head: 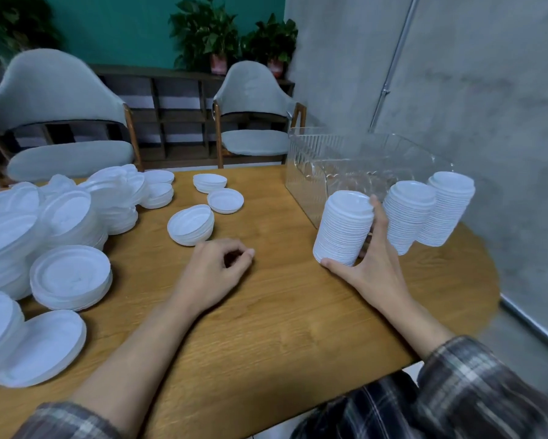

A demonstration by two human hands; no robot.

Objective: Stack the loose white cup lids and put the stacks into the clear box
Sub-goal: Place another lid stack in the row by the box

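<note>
My right hand (372,264) grips a tall stack of white lids (342,228), thumb under its bottom end and fingers along its far side, just in front of the clear box (310,172). Two more tall stacks (407,213) (445,210) lean at the box's near right end. My left hand (217,270) rests on the wooden table (266,312) with fingers loosely curled, holding nothing. A big heap of loose white lids (60,223) covers the table's left side. Short stacks lie mid-table (190,224) (225,200) (210,182).
Two grey padded chairs (60,122) (253,122) stand behind the table. A grey wall (456,90) runs close along the right of the box. A low shelf with potted plants (209,36) lines the back wall.
</note>
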